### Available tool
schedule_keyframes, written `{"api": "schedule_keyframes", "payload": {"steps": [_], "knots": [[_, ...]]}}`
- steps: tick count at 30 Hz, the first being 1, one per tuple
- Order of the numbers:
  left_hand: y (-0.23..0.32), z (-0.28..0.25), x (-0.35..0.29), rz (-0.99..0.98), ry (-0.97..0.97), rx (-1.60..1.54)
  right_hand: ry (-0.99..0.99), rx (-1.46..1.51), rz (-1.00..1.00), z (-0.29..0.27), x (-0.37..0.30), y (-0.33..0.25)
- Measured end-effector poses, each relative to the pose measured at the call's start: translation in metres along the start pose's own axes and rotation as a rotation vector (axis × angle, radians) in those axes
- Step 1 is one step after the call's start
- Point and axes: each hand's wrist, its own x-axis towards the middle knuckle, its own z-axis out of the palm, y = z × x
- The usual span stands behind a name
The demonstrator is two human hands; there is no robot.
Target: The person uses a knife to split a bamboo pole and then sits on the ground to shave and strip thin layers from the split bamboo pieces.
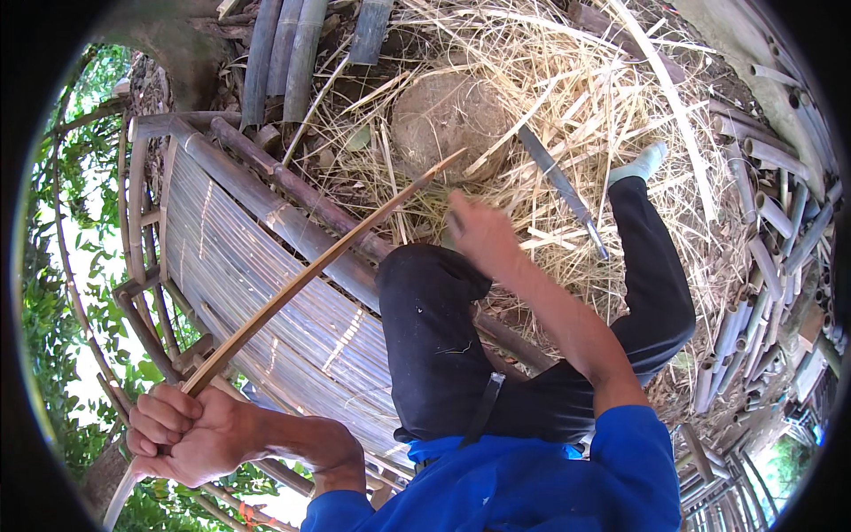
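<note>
My left hand is closed around the lower part of a long, narrow bamboo strip. The strip slants up to the right and ends in a pointed tip above my raised knee. Close to that tip is my right hand, smeared by motion, its fingers curled. A small dark piece shows at its fingers, too blurred to name. A long knife with a grey blade lies on the straw-coloured shavings, beyond my right hand and touched by neither hand.
A round, dusty block sits among the shavings. To the left is a platform of bamboo slats edged by thick poles. Cut bamboo poles lie at the far side, and stacked bamboo pieces line the right. My legs are bent in front.
</note>
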Motion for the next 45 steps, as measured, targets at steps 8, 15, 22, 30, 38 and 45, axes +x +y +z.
{"api": "schedule_keyframes", "payload": {"steps": [8,15,22,30,38,45], "knots": [[0.003,-0.009,0.001,-0.021,-0.045,-0.122,-0.075,-0.129,-0.192,-0.001,-0.004,0.010],[0.005,-0.023,0.003,-0.070,-0.121,-0.161,-0.165,-0.110,0.043,0.002,0.013,0.046],[0.006,-0.006,-0.002,-0.107,-0.063,-0.186,-0.074,-0.206,0.169,0.019,0.011,0.134],[0.020,0.022,-0.034,-0.128,-0.071,-0.445,-0.030,-0.100,0.072,0.004,-0.005,0.058],[0.023,0.025,-0.048,-0.041,-0.059,-0.362,-0.047,-0.066,-0.090,-0.021,-0.029,-0.022],[0.019,0.019,-0.047,-0.017,-0.049,-0.378,-0.006,-0.018,-0.041,0.000,-0.022,0.038]]}}
